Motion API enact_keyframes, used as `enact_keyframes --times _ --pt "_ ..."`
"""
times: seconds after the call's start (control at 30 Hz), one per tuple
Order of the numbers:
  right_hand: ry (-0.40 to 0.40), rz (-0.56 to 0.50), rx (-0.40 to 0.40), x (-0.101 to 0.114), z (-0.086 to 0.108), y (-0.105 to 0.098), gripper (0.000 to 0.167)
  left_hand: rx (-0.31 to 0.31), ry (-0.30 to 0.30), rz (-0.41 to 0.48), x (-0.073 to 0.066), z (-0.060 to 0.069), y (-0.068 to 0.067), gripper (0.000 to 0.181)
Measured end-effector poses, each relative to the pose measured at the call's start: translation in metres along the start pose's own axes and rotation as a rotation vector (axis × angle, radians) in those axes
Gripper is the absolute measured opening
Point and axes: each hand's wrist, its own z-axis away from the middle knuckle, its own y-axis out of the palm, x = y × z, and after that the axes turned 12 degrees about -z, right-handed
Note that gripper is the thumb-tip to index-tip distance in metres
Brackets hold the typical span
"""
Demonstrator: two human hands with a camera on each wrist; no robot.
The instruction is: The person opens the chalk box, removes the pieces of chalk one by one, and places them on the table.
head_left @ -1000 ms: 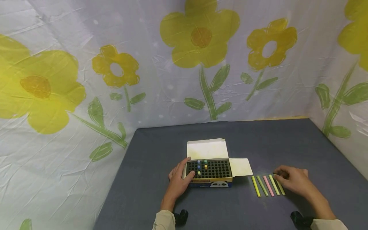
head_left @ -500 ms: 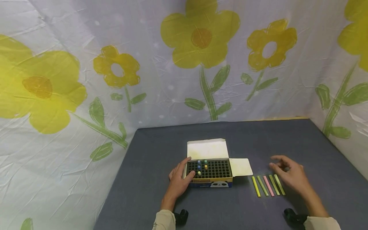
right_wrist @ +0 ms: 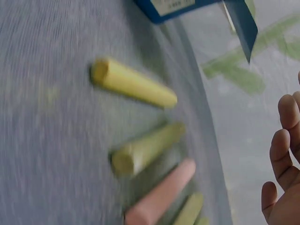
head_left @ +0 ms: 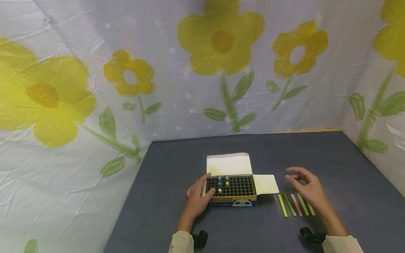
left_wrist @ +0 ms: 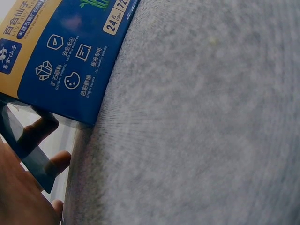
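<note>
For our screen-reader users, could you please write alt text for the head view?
A person's left hand holds an open box on a dark table; the right hand hovers near five chalk sticks. Flowered sheeting hangs behind.

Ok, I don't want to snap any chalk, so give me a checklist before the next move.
1. Lid of the chalk box open: ok, folded back.
2. Left grip on the chalk box: ok, at its left end.
3. Room in the black insert: ok, mostly unfilled.
4. Five chalk sticks laid out: ok, in a row.
5. Right grip holding chalk: not ok, none visible.
6. Black insert clear to the bottom: cannot tell, too dark.
</note>
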Motion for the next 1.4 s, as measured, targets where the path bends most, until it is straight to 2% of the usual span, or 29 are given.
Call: enact_keyframes --times 0.2,0.47,0.63,0.9,1.0,1.2,1.4 --pt "-0.026 -0.067 0.032 0.014 -0.005 0.014 0.026 -0.001 0.003 0.003 0.000 0.000 0.000 0.058" --pt "-0.145 -0.133 0.062 0.031 -0.013 0.040 0.026 -0.004 0.006 0.000 0.001 -0.001 0.000 0.057" --pt "-0.136 -0.130 0.066 0.036 -0.018 0.055 0.025 -0.004 0.009 0.002 0.002 0.000 0.000 0.057" --pt "-0.089 -0.146 0.122 0.043 -0.023 0.076 0.023 0.000 0.005 -0.002 0.003 0.000 0.001 0.057" --pt "-0.090 -0.158 0.153 0.047 -0.024 0.087 0.023 -0.001 0.011 0.005 0.002 0.000 0.000 0.057" --pt "-0.143 -0.179 0.221 0.051 -0.027 0.107 0.022 -0.002 0.010 0.013 0.001 0.001 -0.001 0.057" --pt "-0.115 -0.222 0.295 0.049 -0.029 0.123 0.024 0.000 0.010 0.020 0.001 0.001 0.000 0.057"
